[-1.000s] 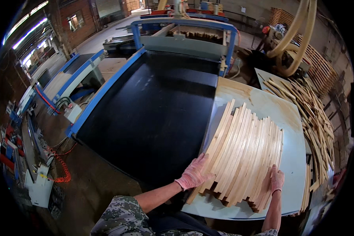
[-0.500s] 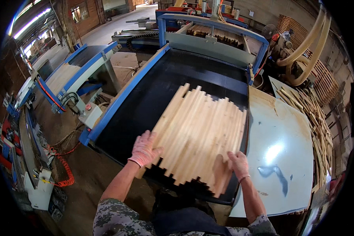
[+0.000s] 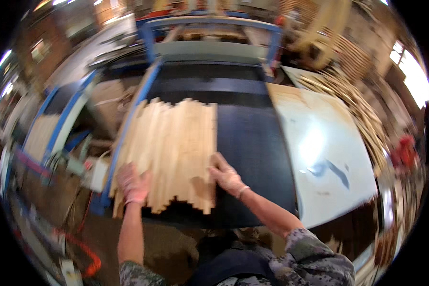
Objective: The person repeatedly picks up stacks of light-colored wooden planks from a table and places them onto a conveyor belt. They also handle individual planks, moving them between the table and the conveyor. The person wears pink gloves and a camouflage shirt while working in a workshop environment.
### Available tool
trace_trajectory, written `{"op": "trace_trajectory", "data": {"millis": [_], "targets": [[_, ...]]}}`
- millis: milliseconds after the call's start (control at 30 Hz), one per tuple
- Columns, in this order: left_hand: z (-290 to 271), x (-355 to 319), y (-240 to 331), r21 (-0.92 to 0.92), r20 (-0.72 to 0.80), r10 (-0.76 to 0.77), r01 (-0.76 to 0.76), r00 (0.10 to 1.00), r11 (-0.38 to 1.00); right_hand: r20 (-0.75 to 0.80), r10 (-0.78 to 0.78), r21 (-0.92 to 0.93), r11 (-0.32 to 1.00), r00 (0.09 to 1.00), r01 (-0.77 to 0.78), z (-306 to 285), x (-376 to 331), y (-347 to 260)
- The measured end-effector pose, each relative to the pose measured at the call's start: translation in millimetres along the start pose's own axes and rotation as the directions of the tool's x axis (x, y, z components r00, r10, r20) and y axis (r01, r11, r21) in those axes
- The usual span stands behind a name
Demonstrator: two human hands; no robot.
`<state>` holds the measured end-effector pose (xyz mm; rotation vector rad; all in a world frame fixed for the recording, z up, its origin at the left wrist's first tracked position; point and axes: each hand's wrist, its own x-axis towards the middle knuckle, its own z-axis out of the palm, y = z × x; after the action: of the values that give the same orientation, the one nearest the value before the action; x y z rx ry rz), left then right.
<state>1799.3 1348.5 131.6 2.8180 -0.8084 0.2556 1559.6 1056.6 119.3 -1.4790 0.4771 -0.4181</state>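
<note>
Pale wooden strips (image 3: 174, 138) lie side by side as one sheet with ragged ends, on the left part of a black machine bed (image 3: 248, 157). My left hand (image 3: 134, 182), in a pale reddish work glove, rests on the strips near their lower left, fingers spread. Against the right edge of the sheet, my gloved right hand (image 3: 227, 177) presses with fingers stretched out and touching the outermost strip. Neither hand is wrapped round anything. The sheet's left side lies along the bed's blue side rail (image 3: 145, 93).
A blue frame (image 3: 209, 20) with a grey crossplate spans the bed's far end. To the right stands a pale shiny board (image 3: 324, 157), with a heap of loose wood strips (image 3: 355, 109) beyond it. A control box (image 3: 95, 172) sits at left, beside a smaller conveyor (image 3: 45, 131).
The sheet of strips has slid left across the bed and straightened, both hands moving with it. Bare black bed now shows on its right. My view has shifted and blurred.
</note>
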Motion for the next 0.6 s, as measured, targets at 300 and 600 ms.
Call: {"op": "trace_trajectory", "data": {"millis": [300, 600], "targets": [[18, 1, 37, -0.48, -0.044, 0.033, -0.05, 0.998, 0.876, 0.271, 0.119, 0.224, 0.957, 0.955, -0.183, -37, -148, 29], [1, -193, 357, -0.826, 0.263, 0.933, 0.558, 0.246, 0.086, -0.427, 0.599, -0.094, 0.716, 0.677, -0.692, -161, -466, 154]]}}
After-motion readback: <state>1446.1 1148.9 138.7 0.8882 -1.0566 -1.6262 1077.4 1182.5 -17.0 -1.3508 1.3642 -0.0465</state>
